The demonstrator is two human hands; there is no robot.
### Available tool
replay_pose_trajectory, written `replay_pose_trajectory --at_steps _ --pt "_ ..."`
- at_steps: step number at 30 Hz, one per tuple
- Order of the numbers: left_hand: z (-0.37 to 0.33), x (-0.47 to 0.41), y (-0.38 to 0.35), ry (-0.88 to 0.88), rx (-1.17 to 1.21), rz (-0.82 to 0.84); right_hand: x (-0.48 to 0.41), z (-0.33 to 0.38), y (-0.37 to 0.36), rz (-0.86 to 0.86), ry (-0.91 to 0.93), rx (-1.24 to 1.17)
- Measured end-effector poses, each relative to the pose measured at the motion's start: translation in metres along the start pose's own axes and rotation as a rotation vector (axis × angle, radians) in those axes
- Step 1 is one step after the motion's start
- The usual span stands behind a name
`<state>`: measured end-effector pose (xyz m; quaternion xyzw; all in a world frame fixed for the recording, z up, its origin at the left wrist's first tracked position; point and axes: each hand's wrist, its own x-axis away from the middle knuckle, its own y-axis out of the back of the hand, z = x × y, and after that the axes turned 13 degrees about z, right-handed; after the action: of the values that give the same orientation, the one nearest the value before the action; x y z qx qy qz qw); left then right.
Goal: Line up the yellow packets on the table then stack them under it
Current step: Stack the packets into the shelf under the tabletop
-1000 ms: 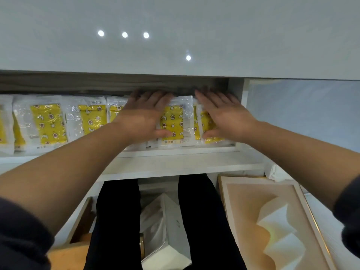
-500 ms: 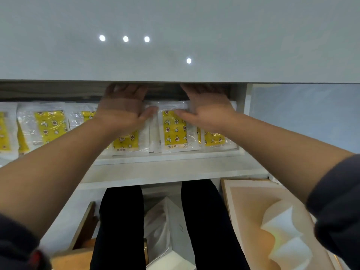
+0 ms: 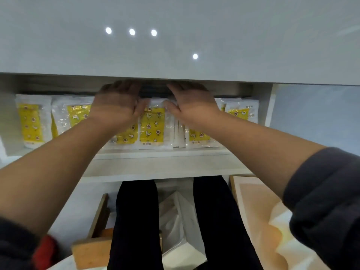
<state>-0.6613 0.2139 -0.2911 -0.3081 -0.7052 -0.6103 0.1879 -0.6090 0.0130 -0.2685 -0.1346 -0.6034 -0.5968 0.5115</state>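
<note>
I see a pale grey glossy worktop point(image 3: 175, 45) filling the upper part of the view, with four small round light reflections on it. Two bare forearms reach forward from the lower corners, each ending in a dark pushed-up sleeve; a bit of red shows at the left cuff.

Under the worktop runs a white shelf point(image 3: 165, 164), and the yellow packets point(image 3: 153, 127) stand on it in a row, leaning back, from the far left to the shelf's right wall. Each one is clear plastic around a yellow panel printed with moons, stars and flowers. Some overlap, and white packet edges bunch just right of the centre one.

On the floor at the right a framed picture point(image 3: 259, 221) in beige and cream lies flat. Two legs in black trousers point(image 3: 134, 221) show below the shelf, with a white plastic bag point(image 3: 181, 227) between them and a wooden piece point(image 3: 91, 252) to their left.

The left hand point(image 3: 115, 104) and the right hand point(image 3: 192, 105) lie palm down on the tops of the middle packets, fingers stretched forward and grasping nothing that I can see. The thumbs meet at the top of the centre packet. The fingertips vanish into the shadow below the worktop's edge.
</note>
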Motion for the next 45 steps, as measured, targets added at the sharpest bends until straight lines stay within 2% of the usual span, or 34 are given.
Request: replay_pose_trajectory --at_steps 4,8,15,21,29,33,39,45 --pt "0.024 0.009 -0.013 -0.021 0.001 0.022 -0.021 0.038 -0.01 0.04 0.005 -0.03" --pt "0.025 0.012 -0.02 -0.04 0.041 0.054 -0.022 0.051 -0.03 -0.005 -0.04 -0.003" --pt "0.035 0.014 -0.018 -0.067 0.061 -0.017 -0.026 0.055 -0.022 0.005 -0.057 -0.01" --pt "0.077 0.027 -0.021 0.026 0.025 -0.077 -0.045 0.096 -0.014 -0.026 0.002 -0.06" --pt "0.087 0.034 -0.03 -0.021 0.058 -0.053 -0.049 0.117 -0.026 -0.038 -0.011 -0.004" --pt "0.109 0.037 -0.025 0.05 0.04 -0.104 -0.065 0.132 -0.014 -0.072 -0.027 -0.027" --pt "0.125 0.053 -0.037 0.016 -0.01 -0.008 -0.063 0.151 -0.024 -0.032 0.042 0.037" --pt "0.141 0.055 -0.025 0.072 0.087 -0.056 -0.077 0.164 -0.009 -0.065 -0.004 0.007"
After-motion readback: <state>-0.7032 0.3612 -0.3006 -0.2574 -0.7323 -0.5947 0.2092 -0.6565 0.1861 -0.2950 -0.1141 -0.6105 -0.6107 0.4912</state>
